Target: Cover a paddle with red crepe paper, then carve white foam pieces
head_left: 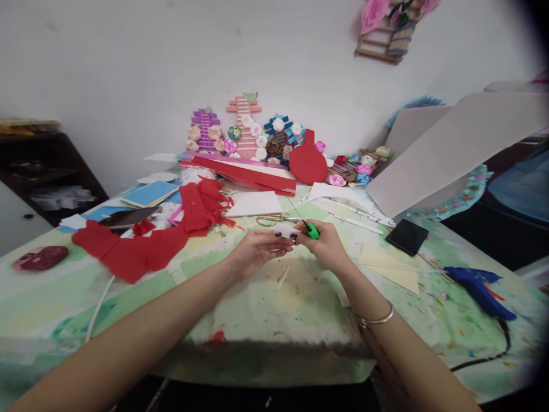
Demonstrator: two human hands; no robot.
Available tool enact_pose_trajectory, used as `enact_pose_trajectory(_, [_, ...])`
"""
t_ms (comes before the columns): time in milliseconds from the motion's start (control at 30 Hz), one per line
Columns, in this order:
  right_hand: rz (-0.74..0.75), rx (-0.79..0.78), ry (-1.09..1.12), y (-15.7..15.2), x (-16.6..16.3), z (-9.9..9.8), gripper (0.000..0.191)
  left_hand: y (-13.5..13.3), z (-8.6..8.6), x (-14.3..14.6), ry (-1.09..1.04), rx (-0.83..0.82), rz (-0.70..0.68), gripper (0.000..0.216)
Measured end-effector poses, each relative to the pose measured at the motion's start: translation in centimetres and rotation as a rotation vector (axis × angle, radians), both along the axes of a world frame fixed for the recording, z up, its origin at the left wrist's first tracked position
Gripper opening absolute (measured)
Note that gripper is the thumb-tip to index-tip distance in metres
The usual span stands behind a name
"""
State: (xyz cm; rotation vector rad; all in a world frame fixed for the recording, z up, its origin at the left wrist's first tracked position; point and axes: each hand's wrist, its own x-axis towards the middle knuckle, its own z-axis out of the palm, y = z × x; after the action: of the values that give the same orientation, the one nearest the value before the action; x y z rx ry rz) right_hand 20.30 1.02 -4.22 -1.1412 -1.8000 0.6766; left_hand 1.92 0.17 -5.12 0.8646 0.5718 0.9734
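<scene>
Above the middle of the table, my left hand (pixel 257 250) pinches a small white piece (pixel 286 231), likely paper, between thumb and fingers. My right hand (pixel 322 243) meets it at the fingertips and grips the piece's other side. Also tucked in my right hand is a tool with a green and black handle (pixel 312 230); its thin shaft points up and to the left, and I cannot make out its exact kind. Scissors (pixel 269 220) with gold-coloured handles lie just behind my hands. A thin white scrap (pixel 282 277) rests on the tablecloth below them.
Red crepe paper (pixel 141 252) spreads at left near blue sheets (pixel 150 193). A red round cutout (pixel 307 163) leans among paper-flower crafts at the wall. At right lie a black phone-like slab (pixel 407 237) and a blue glue gun (pixel 478 289) with its cord. Large grey board (pixel 454 143) stands behind.
</scene>
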Motion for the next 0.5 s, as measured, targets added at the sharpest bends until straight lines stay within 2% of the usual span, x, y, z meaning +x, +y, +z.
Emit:
enact_pose_trajectory(133, [0.012,0.065,-0.001,-0.2,-0.1,0.0,0.019,0.3,0.0,-0.1,-0.050,-0.125,-0.015,0.037])
enact_pose_trajectory(267, [0.028,0.150,-0.068,-0.6,-0.2,0.2,0.019,0.4,0.0,-0.3,-0.055,-0.187,-0.021,0.019])
enact_pose_trajectory(333, [0.050,0.170,-0.081,-0.8,-0.2,0.3,0.019,0.2,0.1,-0.4,-0.085,-0.162,-0.084,0.011])
enact_pose_trajectory(500, [0.103,0.216,-0.098,-1.0,-0.5,0.5,0.022,0.0,0.0,-0.4,-0.019,-0.043,-0.231,0.020])
